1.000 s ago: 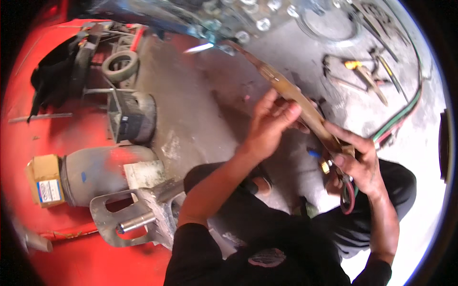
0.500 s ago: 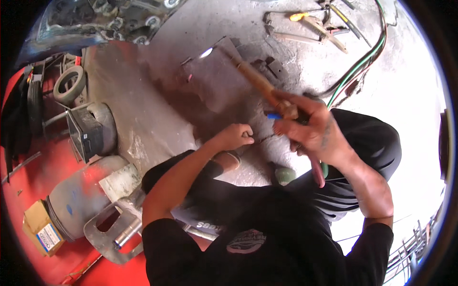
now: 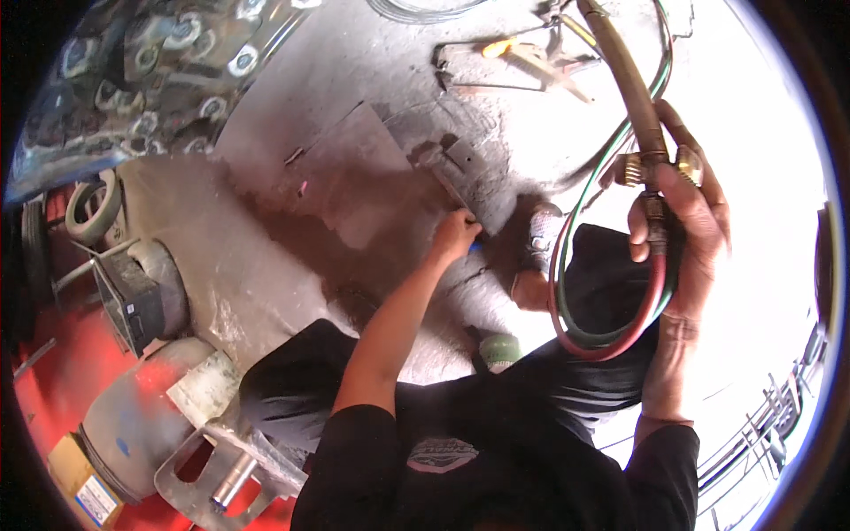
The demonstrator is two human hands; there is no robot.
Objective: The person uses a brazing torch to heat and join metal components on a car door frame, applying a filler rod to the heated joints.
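My right hand (image 3: 695, 208) grips a brass gas torch (image 3: 639, 111) by its valve end, the tube tilted up toward the far edge. Red and green hoses (image 3: 589, 350) loop from the torch's near end beside my right knee. My left hand (image 3: 456, 237) reaches down to the floor, its fingers closed. What they hold, if anything, is hidden. A small blue piece (image 3: 476, 244) shows beside those fingers, and a thin dark strip (image 3: 450, 188) runs from near them toward a small metal block (image 3: 462, 157).
A flat metal sheet (image 3: 354, 168) lies on the floor ahead. Beyond are a frame tool with a yellow handle (image 3: 498, 48) and coiled wire (image 3: 425, 11). A large metal part (image 3: 168, 80) stands far left, above a tire (image 3: 93, 208). A green-topped container (image 3: 501, 350) sits between my legs.
My right hand has moved right and lifted the torch to a steeper angle. My left hand has reached farther forward, toward the strip. The whole view has shifted.
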